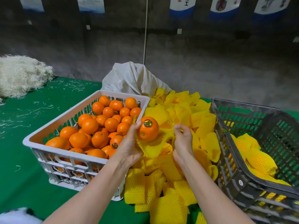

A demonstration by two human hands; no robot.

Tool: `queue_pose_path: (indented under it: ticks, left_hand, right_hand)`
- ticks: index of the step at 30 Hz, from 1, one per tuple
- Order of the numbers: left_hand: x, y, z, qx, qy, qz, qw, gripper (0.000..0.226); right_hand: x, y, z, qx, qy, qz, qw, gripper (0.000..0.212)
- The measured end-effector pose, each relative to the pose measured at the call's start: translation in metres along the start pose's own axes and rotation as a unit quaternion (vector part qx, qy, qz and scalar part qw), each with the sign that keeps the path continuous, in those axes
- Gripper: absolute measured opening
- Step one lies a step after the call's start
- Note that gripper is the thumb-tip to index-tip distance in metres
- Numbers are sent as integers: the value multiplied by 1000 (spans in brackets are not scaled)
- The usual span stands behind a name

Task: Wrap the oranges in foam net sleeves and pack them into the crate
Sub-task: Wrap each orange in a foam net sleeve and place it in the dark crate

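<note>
My left hand [129, 147] grips an orange [149, 130] with a shiny sticker, held over a yellow foam net sleeve [153, 147] that lies partly under it. My right hand [182, 139] pinches the right edge of that sleeve. A white crate [64, 156] on the left is full of bare oranges [100, 125]. A dark grey crate [242, 173] on the right holds several wrapped oranges [257, 157]. A heap of loose yellow sleeves [178, 113] fills the space between the crates.
A white woven sack [132, 78] stands behind the sleeve heap. A pile of pale shredded fibre [21, 75] lies at the far left on the green table cover [24, 143], with strands scattered around. A grey wall rises behind.
</note>
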State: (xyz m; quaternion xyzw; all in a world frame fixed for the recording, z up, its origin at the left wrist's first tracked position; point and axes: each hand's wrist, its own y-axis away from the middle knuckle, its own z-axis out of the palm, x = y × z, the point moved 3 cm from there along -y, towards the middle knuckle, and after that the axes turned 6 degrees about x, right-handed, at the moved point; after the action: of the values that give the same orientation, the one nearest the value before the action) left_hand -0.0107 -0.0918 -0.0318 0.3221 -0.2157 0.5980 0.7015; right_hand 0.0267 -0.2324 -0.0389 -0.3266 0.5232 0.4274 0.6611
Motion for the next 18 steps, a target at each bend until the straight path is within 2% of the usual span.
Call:
queue_pose_path:
  ticks: [2, 3, 5, 7, 8, 12, 14, 15, 18]
  left_hand:
    - [0, 2, 3, 44, -56, 27, 997, 70]
    - [0, 3, 5, 53, -56, 35, 996, 67]
    - [1, 6, 9, 65, -25, 44, 997, 55]
    - [6, 12, 12, 66, 10, 50, 996, 42]
    - [8, 16, 12, 65, 19, 52, 996, 41]
    - [15, 35, 2, 70, -48, 100, 991, 52]
    - [27, 46, -4, 81, -102, 153, 980, 40]
    - [36, 50, -7, 85, -114, 168, 975, 38]
    - [66, 57, -20, 99, -125, 178, 971, 56]
  right_hand:
    - [-8, 17, 8, -122, 8, -35, 992, 13]
    - [-11, 27, 12, -192, 15, -42, 980, 21]
    - [-14, 45, 16, -307, 43, -68, 948, 56]
    - [-8, 55, 20, -351, 119, -129, 920, 86]
    - [-7, 59, 21, -344, 147, -148, 915, 90]
    - [-2, 69, 23, -285, 142, -180, 931, 66]
    - [8, 76, 22, -264, 156, -187, 933, 61]
    - [15, 83, 22, -262, 166, -186, 932, 58]
    - [41, 110, 29, -310, 208, -202, 905, 46]
